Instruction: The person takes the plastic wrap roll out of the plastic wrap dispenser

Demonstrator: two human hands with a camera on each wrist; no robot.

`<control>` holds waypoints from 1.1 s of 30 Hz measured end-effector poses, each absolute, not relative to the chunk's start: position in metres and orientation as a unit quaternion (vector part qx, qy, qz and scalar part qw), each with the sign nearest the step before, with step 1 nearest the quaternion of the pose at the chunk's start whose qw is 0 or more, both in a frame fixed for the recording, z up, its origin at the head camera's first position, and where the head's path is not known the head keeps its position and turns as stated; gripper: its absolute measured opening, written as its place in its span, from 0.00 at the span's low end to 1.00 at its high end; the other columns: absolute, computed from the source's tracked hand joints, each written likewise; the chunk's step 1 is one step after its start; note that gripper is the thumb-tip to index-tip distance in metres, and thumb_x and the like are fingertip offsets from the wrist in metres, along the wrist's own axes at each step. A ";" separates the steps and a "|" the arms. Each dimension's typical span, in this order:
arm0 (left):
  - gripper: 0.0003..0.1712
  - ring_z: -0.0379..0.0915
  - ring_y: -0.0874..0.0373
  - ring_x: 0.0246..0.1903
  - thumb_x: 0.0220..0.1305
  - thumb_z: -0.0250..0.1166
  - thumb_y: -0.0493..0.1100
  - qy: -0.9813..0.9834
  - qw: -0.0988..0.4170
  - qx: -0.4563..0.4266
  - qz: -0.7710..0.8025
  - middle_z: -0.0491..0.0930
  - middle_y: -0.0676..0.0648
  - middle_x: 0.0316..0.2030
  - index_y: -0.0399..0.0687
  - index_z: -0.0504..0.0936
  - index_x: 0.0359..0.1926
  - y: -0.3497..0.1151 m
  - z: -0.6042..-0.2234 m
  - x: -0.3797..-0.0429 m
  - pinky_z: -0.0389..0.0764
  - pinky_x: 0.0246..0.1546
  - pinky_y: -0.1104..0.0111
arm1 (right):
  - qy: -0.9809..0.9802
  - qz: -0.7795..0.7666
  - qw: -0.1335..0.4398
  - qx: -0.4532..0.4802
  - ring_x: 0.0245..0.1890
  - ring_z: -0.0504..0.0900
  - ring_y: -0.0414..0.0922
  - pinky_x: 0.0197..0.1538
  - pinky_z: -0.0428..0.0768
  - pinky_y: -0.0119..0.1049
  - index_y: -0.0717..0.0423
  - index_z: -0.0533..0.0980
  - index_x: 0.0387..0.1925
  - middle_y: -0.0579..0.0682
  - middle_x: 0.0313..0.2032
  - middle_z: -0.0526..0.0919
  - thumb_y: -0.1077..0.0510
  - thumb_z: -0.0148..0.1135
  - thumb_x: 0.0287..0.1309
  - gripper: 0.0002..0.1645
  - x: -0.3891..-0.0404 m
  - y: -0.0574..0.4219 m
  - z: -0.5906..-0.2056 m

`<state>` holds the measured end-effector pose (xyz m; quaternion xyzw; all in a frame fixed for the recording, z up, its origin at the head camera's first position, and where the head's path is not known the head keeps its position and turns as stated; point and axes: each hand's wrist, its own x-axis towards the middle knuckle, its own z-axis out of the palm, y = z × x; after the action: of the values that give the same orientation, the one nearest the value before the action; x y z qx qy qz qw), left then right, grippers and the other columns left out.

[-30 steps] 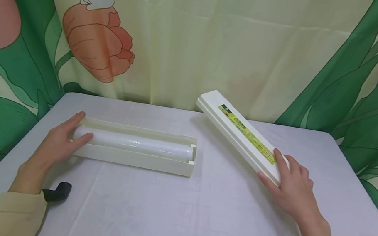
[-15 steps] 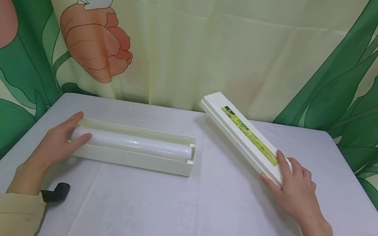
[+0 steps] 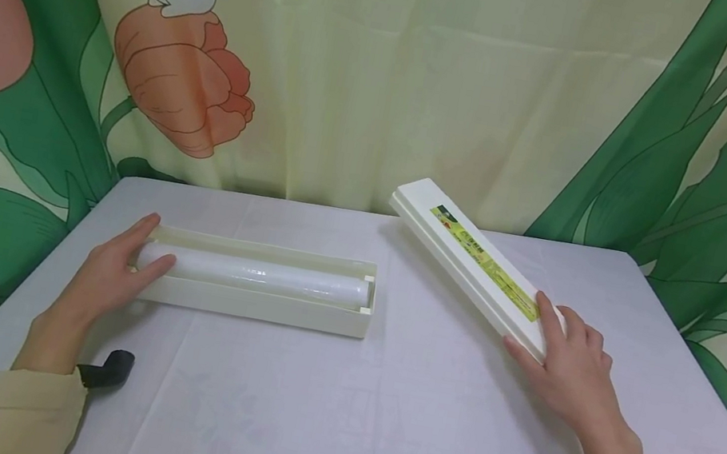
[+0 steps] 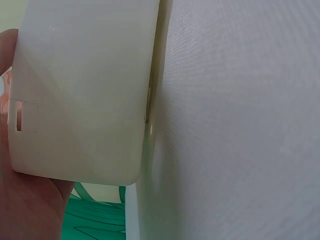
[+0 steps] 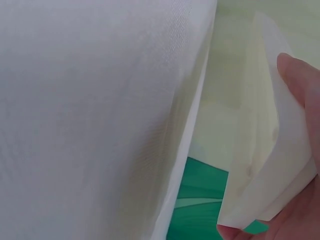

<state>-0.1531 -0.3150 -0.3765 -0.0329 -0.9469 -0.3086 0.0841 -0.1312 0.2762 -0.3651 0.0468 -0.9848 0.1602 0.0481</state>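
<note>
A long white plastic box (image 3: 254,307) lies on the table in the head view, its top uncovered, with a roll of cling film (image 3: 267,275) inside. My left hand (image 3: 107,271) grips the box's left end, thumb over the near side and fingers at the far side. The box end (image 4: 85,100) fills much of the left wrist view. To the right, my right hand (image 3: 572,369) holds a white lid (image 3: 467,258) with a yellow-green label by its near end. The lid slants, its far end raised above the table. In the right wrist view the lid's hollow underside (image 5: 255,125) shows.
A white cloth covers the table (image 3: 273,406). Behind it hangs a cream curtain (image 3: 371,99) printed with flowers, leaves and a white animal. Black wrist mounts (image 3: 108,370) stick out from both cuffs.
The lid and my right hand have shifted very slightly right in the head view. My left hand stays on the box, and the roll has not moved in it.
</note>
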 end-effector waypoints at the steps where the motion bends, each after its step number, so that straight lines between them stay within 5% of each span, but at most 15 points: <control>1: 0.48 0.44 0.32 0.74 0.73 0.60 0.58 -0.947 0.084 -0.033 -0.309 0.49 0.32 0.76 0.36 0.49 0.79 -0.315 -0.377 -0.153 0.51 0.68 0.34 | -0.985 0.160 0.047 0.045 0.62 0.53 0.77 0.52 0.60 0.72 0.53 0.46 0.80 0.74 0.68 0.54 0.32 0.55 0.68 0.54 -0.131 0.276 -0.365; 33: 0.48 0.44 0.31 0.74 0.73 0.59 0.58 -0.947 0.081 -0.036 -0.308 0.48 0.31 0.76 0.34 0.49 0.78 -0.314 -0.374 -0.152 0.51 0.68 0.34 | -0.988 0.149 0.039 0.021 0.61 0.53 0.78 0.51 0.59 0.75 0.55 0.45 0.80 0.76 0.67 0.52 0.32 0.55 0.67 0.55 -0.115 0.284 -0.370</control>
<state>-0.1518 -0.3143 -0.3742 -0.0361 -0.9471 -0.3084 0.0813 -0.1151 0.2844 -0.3704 0.0209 -0.9879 0.1488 0.0391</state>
